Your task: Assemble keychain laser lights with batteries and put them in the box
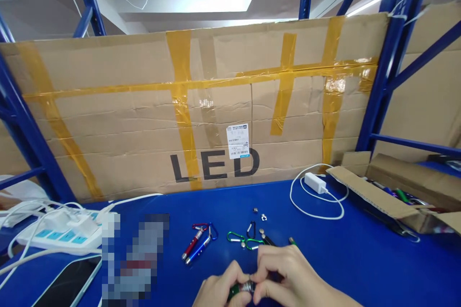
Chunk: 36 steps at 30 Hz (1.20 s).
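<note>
Low in the head view, my left hand (218,291) grips a small green mini flashlight (234,291). The fingers of my right hand (288,271) pinch at its silver metal end (248,286); whether they hold a separate small part is hidden. Just beyond my hands lie a black mini flashlight (267,238), green carabiners (236,237) and a black carabiner (251,229). Behind my right hand a green tube end (292,241) peeks out. Two small metal pieces (263,218) rest farther back. A red mini flashlight (192,245) and a blue one (199,250), with carabiners attached, lie to the left.
On the blue table (360,264), a white power strip (50,237) with tangled cables and a phone (68,283) occupy the left. A white adapter (315,183) with its cable and an open cardboard box (392,196) of flashlights stand right. A cardboard panel (144,129) closes the back.
</note>
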{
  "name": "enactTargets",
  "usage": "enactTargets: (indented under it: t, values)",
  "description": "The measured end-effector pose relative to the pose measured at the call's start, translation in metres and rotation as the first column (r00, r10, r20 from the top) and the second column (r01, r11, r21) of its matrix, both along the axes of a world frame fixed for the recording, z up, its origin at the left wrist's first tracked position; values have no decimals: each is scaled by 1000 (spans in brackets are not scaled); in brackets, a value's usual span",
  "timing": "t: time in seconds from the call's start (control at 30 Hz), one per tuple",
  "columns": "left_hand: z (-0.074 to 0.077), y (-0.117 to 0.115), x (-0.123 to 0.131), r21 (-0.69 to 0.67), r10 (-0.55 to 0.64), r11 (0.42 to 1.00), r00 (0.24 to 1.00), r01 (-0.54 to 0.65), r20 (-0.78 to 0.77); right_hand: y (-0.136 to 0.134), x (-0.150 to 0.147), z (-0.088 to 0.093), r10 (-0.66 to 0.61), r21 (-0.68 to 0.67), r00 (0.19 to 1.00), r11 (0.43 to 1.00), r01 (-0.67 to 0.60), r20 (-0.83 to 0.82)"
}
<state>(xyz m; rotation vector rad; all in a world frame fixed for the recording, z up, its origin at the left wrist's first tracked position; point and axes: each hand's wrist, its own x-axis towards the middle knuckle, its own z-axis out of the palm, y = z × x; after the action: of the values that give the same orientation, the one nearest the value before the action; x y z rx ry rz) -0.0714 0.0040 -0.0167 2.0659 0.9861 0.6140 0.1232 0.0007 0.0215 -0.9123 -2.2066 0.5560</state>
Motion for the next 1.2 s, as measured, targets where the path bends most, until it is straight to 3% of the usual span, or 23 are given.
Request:
enactTargets:
  t: [0.33,0.6,0.77,1.07,1.2]
  values:
    - [13,-17,6,108,82,990,990,-94,114,-4,-11,-10,-129,-227,980,970,92,-154]
    - [16,-20,7,107,127,984,983,-141,132,-2,-14,-9,-189,-556,943,831,5,-274]
    - [15,-19,7,129,132,980,982,-149,132,1,-14,-5,-203,-641,937,767,-30,-286]
    - [17,-20,6,91,124,986,980,-140,157,1,-11,-5,-170,-614,942,788,-48,-291]
    - [17,-19,7,84,150,983,976,-164,158,0,-8,-5,-148,-532,964,847,10,-219]
